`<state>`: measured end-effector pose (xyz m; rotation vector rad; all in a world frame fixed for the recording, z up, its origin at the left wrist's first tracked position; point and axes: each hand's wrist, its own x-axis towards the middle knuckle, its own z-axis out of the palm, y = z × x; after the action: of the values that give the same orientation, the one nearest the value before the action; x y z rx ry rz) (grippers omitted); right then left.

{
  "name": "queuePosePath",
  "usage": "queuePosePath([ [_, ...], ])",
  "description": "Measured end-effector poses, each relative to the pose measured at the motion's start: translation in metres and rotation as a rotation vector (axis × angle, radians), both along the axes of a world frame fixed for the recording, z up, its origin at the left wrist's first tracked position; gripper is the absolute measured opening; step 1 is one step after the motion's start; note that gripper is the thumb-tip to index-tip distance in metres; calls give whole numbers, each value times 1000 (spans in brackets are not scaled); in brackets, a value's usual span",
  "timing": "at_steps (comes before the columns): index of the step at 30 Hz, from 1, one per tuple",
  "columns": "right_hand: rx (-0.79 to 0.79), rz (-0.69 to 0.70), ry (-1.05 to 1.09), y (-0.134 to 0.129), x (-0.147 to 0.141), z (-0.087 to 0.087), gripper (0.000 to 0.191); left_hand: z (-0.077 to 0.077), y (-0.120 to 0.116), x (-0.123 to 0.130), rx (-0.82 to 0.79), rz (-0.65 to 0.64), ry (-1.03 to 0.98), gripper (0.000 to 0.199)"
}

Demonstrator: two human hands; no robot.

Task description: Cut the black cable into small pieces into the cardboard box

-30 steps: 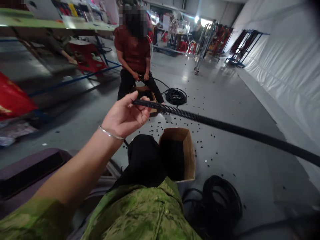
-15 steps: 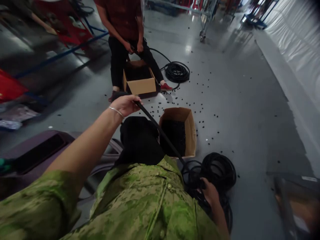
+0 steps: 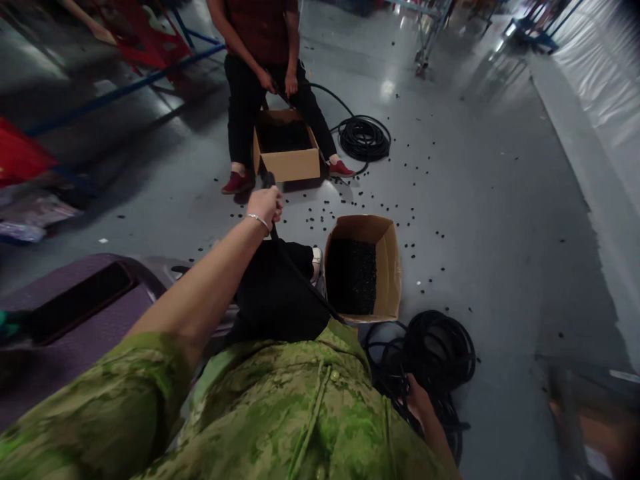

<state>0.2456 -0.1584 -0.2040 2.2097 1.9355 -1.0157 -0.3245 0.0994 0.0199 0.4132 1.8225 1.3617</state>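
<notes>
My left hand (image 3: 266, 204) is closed round a length of black hose (image 3: 299, 275), near an end that pokes up past my fist. From there the hose slants down across my dark trousers toward my right side. Low on the right, my right hand (image 3: 418, 401) has its fingers curled on black hose beside a heap of coiled black hose (image 3: 440, 347); part of that grip is hidden. An open cardboard box (image 3: 390, 270) filled with small black pieces stands by my leg, between my two hands.
Opposite sits a person (image 3: 257, 40) with both hands on a black hose over another cardboard box (image 3: 293, 165). A hose coil (image 3: 364, 138) lies beside that person. Small black pieces dot the floor. At left is a purple seat (image 3: 100, 347) bearing a phone (image 3: 83, 300).
My left hand has turned and moved slightly right, now fisted round the hose. The hose hangs slacker, curving over my leg. My right hand has moved slightly lower.
</notes>
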Motion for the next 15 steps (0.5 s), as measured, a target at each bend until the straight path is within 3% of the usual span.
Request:
queuePosePath([
  [2, -36, -9, 83, 15, -22, 5, 35, -13, -8, 12, -67, -123, 156, 14],
  [5, 80, 14, 113, 46, -69, 22, 38, -35, -13, 32, -98, -312, 330, 18],
  [9, 140, 10, 308, 84, -149, 45, 42, -60, -17, 60, -53, -379, 477, 22],
  [12, 89, 62, 497, 104, -202, 47, 45, -66, -25, 72, -16, -389, 460, 22],
  [15, -50, 202, 447, 116, -233, 38, 43, -65, -32, 74, -5, -377, 227, 12],
])
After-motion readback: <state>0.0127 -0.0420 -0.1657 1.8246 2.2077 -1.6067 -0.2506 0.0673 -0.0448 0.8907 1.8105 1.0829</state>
